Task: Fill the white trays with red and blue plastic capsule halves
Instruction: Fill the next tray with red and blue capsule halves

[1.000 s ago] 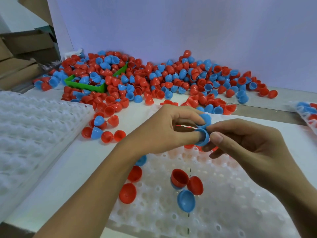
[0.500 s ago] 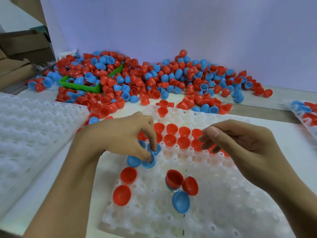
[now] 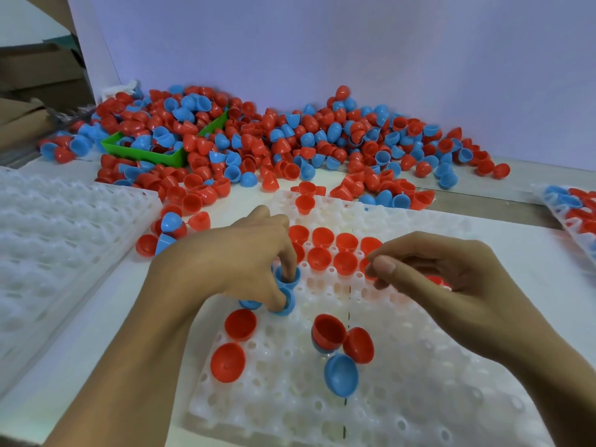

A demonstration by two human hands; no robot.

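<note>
A white tray (image 3: 403,398) with round cells lies in front of me. Two rows of red halves (image 3: 332,250) sit in its far cells. My left hand (image 3: 232,262) presses its fingertips into blue halves (image 3: 287,279) at the tray's left edge. My right hand (image 3: 451,285) hovers over the tray's right part with curled fingers, and something red shows beneath them; whether it holds any is unclear. Loose red halves (image 3: 240,324) and a blue half (image 3: 341,375) lie on the near cells.
A big heap of red and blue halves (image 3: 322,137) covers the back of the table, around a green bin (image 3: 145,153). A second white tray (image 3: 48,240) lies at the left. A filled tray (image 3: 574,214) shows at the right edge.
My left hand carried blue halves from mid-air between both hands down to the tray's left edge. My right hand let go of them and stayed over the right part.
</note>
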